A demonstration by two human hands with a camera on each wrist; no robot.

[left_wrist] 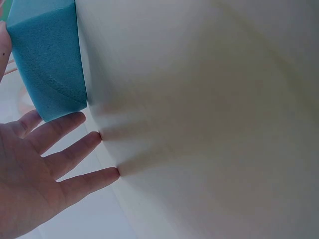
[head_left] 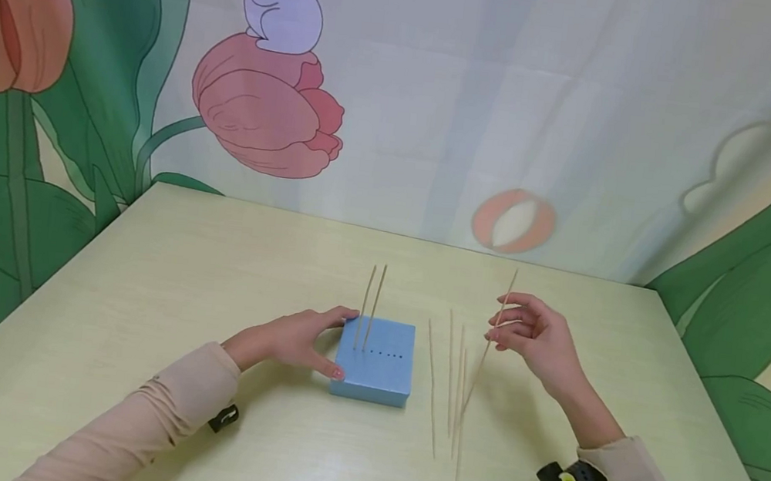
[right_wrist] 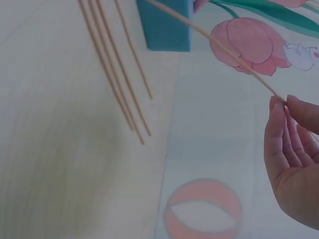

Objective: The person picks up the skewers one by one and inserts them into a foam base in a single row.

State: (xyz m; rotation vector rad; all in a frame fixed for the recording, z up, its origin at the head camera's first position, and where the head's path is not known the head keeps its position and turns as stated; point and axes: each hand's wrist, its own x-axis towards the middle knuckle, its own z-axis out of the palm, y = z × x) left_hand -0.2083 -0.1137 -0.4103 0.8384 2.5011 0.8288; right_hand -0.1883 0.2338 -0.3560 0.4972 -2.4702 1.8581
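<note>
A blue foam block (head_left: 379, 375) with a row of small holes lies on the table, two thin wooden sticks (head_left: 375, 308) standing upright in its left holes. My left hand (head_left: 295, 338) holds the block at its left side, thumb at the near edge and index finger at the far corner. In the left wrist view, the other fingers (left_wrist: 75, 154) are spread, fingertips at the table. To the right, my right hand (head_left: 539, 344) pinches another wooden stick (right_wrist: 234, 56) between thumb and fingertips. This stick slants down to the left, above the loose sticks.
Several loose wooden sticks (head_left: 432, 388) lie roughly side by side on the pale table (head_left: 252, 251), between the block and my right hand. Behind the table hangs a curtain (head_left: 411, 119) printed with tulips and a ball.
</note>
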